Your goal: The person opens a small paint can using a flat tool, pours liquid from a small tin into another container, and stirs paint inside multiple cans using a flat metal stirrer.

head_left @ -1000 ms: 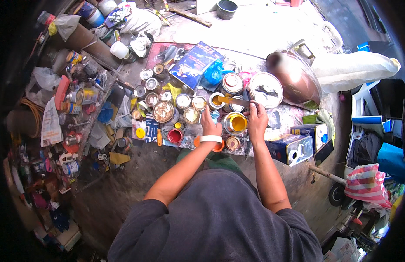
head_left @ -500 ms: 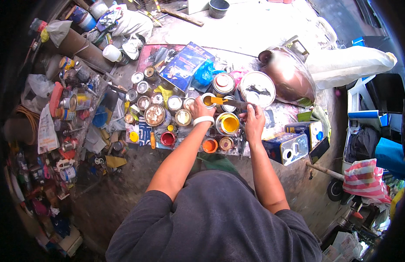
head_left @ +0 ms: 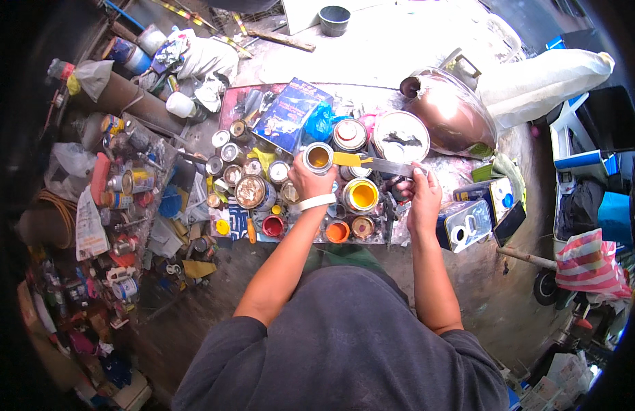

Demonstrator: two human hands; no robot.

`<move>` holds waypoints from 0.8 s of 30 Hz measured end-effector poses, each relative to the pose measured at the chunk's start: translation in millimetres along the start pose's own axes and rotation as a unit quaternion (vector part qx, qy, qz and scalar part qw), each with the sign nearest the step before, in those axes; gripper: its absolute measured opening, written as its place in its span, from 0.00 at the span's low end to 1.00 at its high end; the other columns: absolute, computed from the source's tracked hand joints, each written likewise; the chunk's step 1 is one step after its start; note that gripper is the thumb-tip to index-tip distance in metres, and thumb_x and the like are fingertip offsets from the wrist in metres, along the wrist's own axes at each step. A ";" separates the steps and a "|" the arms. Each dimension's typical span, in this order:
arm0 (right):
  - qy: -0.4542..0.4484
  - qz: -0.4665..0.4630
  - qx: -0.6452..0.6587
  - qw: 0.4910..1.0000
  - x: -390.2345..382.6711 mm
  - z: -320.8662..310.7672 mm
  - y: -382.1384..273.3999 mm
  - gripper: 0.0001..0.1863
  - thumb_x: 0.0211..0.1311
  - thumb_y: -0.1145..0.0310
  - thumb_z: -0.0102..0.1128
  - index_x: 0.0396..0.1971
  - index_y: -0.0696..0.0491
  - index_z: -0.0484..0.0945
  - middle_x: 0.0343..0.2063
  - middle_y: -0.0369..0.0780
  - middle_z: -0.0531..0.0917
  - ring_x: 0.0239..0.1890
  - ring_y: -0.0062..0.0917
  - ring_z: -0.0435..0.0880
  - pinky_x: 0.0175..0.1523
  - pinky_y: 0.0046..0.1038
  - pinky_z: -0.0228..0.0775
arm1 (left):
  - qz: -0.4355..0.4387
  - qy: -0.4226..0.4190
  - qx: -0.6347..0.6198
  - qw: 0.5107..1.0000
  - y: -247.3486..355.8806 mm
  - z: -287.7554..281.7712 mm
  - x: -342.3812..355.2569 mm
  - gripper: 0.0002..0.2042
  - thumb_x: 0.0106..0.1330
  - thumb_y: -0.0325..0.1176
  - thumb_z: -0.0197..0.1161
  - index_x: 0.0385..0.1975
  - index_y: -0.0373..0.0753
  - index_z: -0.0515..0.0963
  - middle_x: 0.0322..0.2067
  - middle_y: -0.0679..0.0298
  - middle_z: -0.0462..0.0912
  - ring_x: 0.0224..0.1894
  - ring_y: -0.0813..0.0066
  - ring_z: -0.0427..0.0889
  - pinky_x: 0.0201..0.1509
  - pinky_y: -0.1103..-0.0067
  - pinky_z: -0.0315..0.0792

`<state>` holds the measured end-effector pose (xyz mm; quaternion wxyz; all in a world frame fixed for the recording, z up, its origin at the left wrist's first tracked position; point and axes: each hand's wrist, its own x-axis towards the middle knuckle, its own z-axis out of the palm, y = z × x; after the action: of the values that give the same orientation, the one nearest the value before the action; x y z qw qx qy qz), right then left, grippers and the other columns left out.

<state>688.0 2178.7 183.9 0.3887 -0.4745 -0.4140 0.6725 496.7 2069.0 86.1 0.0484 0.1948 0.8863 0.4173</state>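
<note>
My left hand (head_left: 308,181) is wrapped round a small open paint can (head_left: 319,156), tilted toward me, with dark yellow paint inside. A flat metal spatula (head_left: 393,167) is gripped in my right hand (head_left: 424,200). Thick yellow paint coats the far half of its blade, and the coated tip meets the can's right rim. Just below the blade stands a larger open can of bright yellow paint (head_left: 364,196). Nearer to me are an open can of red paint (head_left: 273,225), one of orange paint (head_left: 337,231) and a brown-topped can (head_left: 362,227).
Several lidded cans crowd the table's left side, with a wide brown-stained can (head_left: 254,192) among them. A big white-topped tub (head_left: 402,137) and a shiny copper-brown motorcycle tank (head_left: 454,113) stand behind. Rectangular tins (head_left: 462,226) sit at the right edge. Clutter fills the left rack.
The spatula has drawn right, out of the small can to its rim, as my right hand moved right. The small can now tilts more toward me.
</note>
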 end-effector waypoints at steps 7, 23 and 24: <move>0.044 -0.041 0.000 0.998 -35.9 -42.2 -23.3 0.15 0.77 0.67 0.54 0.54 0.60 0.78 0.33 0.36 0.85 0.26 0.16 0.84 0.31 0.17 0.70 | 0.317 0.023 -0.028 0.948 -2.2 -56.2 -2.2 0.46 0.41 0.35 0.82 0.65 0.37 0.65 0.59 0.51 0.73 0.60 0.44 0.70 0.68 0.53 0.62; 0.130 -0.151 -0.222 0.955 -99.3 -39.1 1.4 0.14 0.74 0.68 0.57 0.51 0.60 0.82 0.32 0.39 0.86 0.28 0.18 0.85 0.35 0.24 0.75 | 0.517 -0.211 0.075 0.826 18.3 -76.3 12.3 0.43 0.41 0.39 0.78 0.63 0.45 0.70 0.49 0.54 0.72 0.52 0.51 0.75 0.56 0.58 0.70; 0.132 -0.151 -0.230 0.952 -99.2 -39.2 3.0 0.13 0.74 0.65 0.56 0.48 0.57 0.83 0.33 0.46 0.88 0.32 0.32 0.90 0.39 0.33 0.79 | 0.522 -0.217 0.086 0.820 20.7 -74.8 10.9 0.42 0.41 0.39 0.78 0.63 0.45 0.70 0.49 0.54 0.72 0.52 0.51 0.75 0.56 0.58 0.70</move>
<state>749.8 2094.1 204.4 0.4173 -0.5675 -0.5693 0.4240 474.4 2031.2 150.9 -0.0032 0.7173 0.6508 0.2488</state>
